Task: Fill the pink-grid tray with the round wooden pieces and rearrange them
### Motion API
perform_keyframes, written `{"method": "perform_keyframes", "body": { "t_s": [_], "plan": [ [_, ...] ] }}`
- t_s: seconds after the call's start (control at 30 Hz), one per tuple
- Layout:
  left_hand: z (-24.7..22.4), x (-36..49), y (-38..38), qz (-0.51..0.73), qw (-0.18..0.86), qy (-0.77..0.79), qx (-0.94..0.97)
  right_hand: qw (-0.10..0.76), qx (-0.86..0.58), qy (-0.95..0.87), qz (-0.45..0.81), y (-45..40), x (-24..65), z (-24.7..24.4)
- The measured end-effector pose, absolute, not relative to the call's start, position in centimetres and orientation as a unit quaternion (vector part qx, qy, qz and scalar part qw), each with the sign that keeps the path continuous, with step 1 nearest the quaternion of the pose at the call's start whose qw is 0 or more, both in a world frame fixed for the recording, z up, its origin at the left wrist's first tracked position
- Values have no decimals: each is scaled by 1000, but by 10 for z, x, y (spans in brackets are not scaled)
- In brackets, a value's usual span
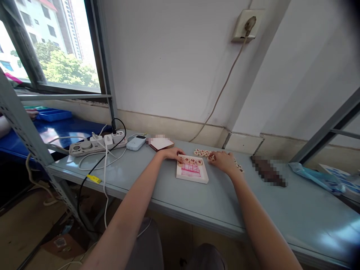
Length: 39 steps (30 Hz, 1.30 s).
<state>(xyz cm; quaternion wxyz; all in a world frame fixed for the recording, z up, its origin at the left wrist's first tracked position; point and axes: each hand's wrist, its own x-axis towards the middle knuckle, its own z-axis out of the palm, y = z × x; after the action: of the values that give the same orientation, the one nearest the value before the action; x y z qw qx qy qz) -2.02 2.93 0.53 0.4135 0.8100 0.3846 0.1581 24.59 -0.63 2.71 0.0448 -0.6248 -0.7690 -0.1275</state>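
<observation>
A shallow white box point(192, 179) sits on the grey shelf top in front of me. Along its far side is a row of round Chinese chess pieces point(192, 161) with red characters, and pink lines mark its floor. My left hand point(171, 153) is closed at the far left corner of the box, its fingers gripping that edge. To the right of the box, my right hand point(222, 161) pinches a Chinese chess piece point(210, 158), partly hidden by the fingers. More loose chess pieces point(201, 152) lie beyond and to the right of this hand, some behind it.
A power strip point(81, 147) with plugs and cables lies at left, beside a pale blue-white device point(136, 142) and a notebook point(160, 143). At right are a blurred brown object point(267, 170) and a blue plastic bag point(317, 178). Another person's hand point(31, 113) shows far left near a blue tray point(54, 114).
</observation>
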Motion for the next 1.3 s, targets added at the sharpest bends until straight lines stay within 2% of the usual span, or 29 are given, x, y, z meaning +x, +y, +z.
{"method": "perform_keyframes", "body": {
  "t_s": [0.17, 0.27, 0.43, 0.53, 0.67, 0.87, 1.0, 1.07, 1.13, 1.2, 1.3],
  "plan": [
    [8, -21, 27, 156, 404, 390, 812, 39, -627, -767, -135, -6, 243, 26],
    [7, -21, 28, 164, 408, 386, 811, 62, -629, -769, -98, -7, 244, 32],
    [4, -19, 32, 189, 411, 371, 811, 173, -571, -797, 98, -16, 237, 50],
    [4, -17, 32, 194, 385, 374, 821, 177, -450, -856, 183, -27, 218, 52],
    [6, -15, 31, 198, 367, 372, 829, 156, -412, -885, 153, -34, 194, 37],
    [7, -14, 29, 199, 371, 375, 826, 172, -403, -890, 124, -27, 195, 29],
    [8, -13, 26, 168, 400, 367, 823, 181, -481, -855, 66, -22, 217, 43],
    [8, -11, 23, 145, 413, 367, 821, 147, -559, -815, -27, -18, 233, 48],
    [9, -9, 21, 125, 400, 381, 824, 75, -612, -782, -90, -14, 249, 48],
    [11, -8, 20, 109, 373, 398, 831, 16, -632, -771, -76, -11, 260, 45],
    [13, -9, 19, 87, 346, 403, 843, -13, -641, -767, -27, -6, 268, 39]
  ]
}}
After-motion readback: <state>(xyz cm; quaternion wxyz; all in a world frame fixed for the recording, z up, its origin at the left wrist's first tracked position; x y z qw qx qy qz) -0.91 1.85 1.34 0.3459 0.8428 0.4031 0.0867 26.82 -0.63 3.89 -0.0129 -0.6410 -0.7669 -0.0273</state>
